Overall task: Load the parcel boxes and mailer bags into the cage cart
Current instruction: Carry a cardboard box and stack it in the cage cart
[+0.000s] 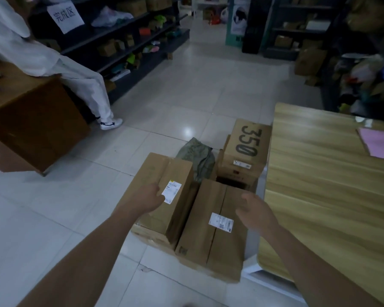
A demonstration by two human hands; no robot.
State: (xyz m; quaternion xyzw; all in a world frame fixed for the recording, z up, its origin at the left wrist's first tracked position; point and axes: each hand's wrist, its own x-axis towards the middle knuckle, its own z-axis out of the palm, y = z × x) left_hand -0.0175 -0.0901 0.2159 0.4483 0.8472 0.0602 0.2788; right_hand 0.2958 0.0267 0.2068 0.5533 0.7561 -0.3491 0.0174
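Observation:
Several parcels sit on the tiled floor in front of me. My left hand [150, 197] lies on top of the left cardboard box [162, 196], beside its white label. Hovering over the right edge of the flat cardboard box [213, 222], my right hand [256, 212] has its fingers loosely spread and holds nothing. Behind these stands a brown box printed "350" [246, 149]. A grey-green mailer bag [197, 156] lies between the boxes at the back. No cage cart is visible.
A wooden table [333, 173] runs along the right, with a pink sheet [379, 142] on it. A large brown box [31, 127] sits at the left, next to a person in white clothes [75, 74]. Dark shelves of goods [124, 45] line the back.

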